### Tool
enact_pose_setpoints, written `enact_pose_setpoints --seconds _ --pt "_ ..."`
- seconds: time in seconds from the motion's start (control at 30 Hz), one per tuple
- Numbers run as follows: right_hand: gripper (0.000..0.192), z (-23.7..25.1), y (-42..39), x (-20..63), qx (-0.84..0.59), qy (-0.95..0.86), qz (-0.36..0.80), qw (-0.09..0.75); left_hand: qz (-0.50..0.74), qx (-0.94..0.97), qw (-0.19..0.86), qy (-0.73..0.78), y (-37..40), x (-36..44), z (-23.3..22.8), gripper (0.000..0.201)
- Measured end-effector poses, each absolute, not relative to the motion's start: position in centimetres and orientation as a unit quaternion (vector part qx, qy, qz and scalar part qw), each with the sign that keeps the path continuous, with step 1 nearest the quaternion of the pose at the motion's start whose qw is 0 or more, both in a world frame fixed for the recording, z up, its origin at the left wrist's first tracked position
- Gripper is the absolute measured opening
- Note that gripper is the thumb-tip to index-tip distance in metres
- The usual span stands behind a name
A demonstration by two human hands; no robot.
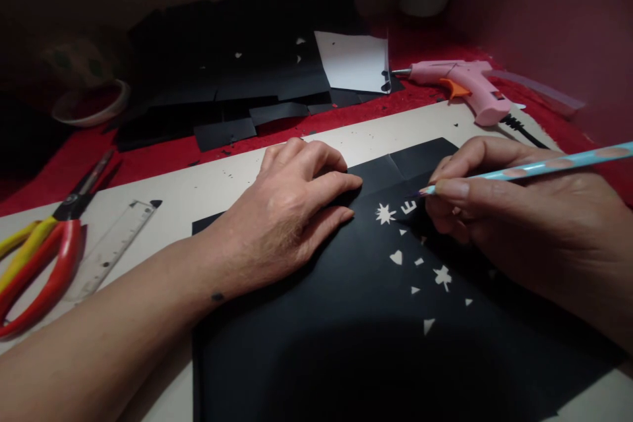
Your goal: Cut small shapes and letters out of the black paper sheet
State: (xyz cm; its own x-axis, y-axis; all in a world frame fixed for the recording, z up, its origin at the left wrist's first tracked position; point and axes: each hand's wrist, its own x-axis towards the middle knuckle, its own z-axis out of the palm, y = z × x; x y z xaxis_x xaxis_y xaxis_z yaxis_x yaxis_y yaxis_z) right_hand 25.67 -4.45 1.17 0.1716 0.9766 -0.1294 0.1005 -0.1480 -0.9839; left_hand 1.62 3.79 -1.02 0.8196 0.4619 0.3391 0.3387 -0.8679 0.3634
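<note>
A large sheet of black paper (pixel 297 336) lies in front of me with several pale shapes in it: a spiky star (pixel 385 213), an E-like shape (pixel 408 207), a small heart (pixel 396 257), a tree-like shape (pixel 442 277) and small triangles. I cannot tell whether these are holes or stuck-on pieces. My left hand (pixel 297 204) rests on the sheet, holding nothing, fingers stretched out and slightly bent. In my right hand (pixel 514 211) is a light blue pencil (pixel 534 165), gripped near its point. The tip is at the sheet, just right of the E-like shape.
Red-and-yellow-handled scissors (pixel 54 250) and a clear ruler (pixel 119 237) lie at left. Behind are more black sheets (pixel 247 72), a white card (pixel 353 59) and a pink glue gun (pixel 465 82) with a cord. A roll of tape (pixel 91 112) sits at the far left on red cloth.
</note>
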Motion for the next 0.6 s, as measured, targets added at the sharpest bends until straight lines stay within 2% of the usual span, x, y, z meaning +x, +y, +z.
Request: enact_pose_setpoints --seconds 0.37,0.6 --pt "0.041 1.43 -4.24 25.42 -0.602 -0.420 0.473 0.487 0.213 0.943 0.144 0.210 3.89 1.64 -1.17 0.031" --pt "0.044 1.26 -4.38 25.41 -0.604 -0.421 0.473 0.484 0.217 0.944 0.137 0.208 3.86 1.54 -1.11 0.031"
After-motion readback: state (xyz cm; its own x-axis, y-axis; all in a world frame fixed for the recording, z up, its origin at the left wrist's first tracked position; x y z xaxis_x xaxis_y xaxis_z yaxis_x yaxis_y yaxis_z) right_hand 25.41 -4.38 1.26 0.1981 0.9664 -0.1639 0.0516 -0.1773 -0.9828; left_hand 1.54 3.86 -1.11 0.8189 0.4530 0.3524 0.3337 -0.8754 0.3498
